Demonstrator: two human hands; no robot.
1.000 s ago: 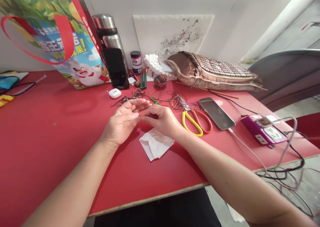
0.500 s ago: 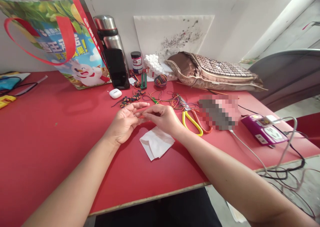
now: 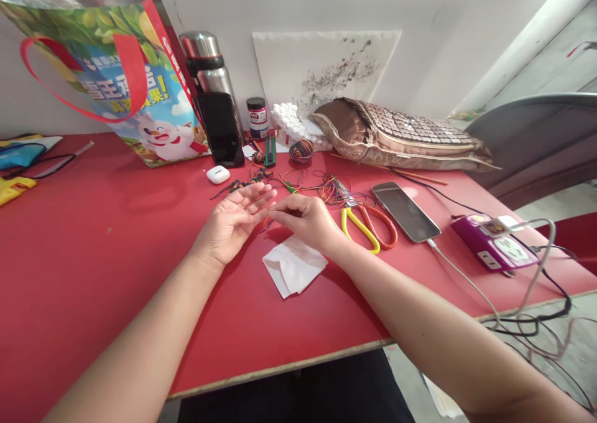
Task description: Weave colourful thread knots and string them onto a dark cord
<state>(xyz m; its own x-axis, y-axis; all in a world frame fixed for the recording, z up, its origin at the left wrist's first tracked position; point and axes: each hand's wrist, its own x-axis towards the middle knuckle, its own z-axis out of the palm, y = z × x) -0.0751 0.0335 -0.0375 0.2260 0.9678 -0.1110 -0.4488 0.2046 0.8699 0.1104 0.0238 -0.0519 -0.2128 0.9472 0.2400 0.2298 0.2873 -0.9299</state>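
Note:
My left hand is turned palm up over the red table, its fingers stretched out and slightly spread. The thumb reaches toward the other hand's fingertips. Close against it, my right hand is closed in a pinch of thumb and forefinger. A short bit of multicoloured cord shows just under the fingertips, mostly hidden by the hands. Below the hands lies a folded white tissue. Scissors with one yellow and one red handle rest right of my right hand. Behind are a knotted dark multicoloured braid and loose threads.
A ball of cord, a small jar, a propped black phone, a steel flask and a bag stand behind. A white earbud case sits left. Right are a charging phone and a purple power strip.
The fingers of my left hand have opened out and lifted a little. My right hand keeps its pinch in nearly the same place. The whole view has shifted slightly.

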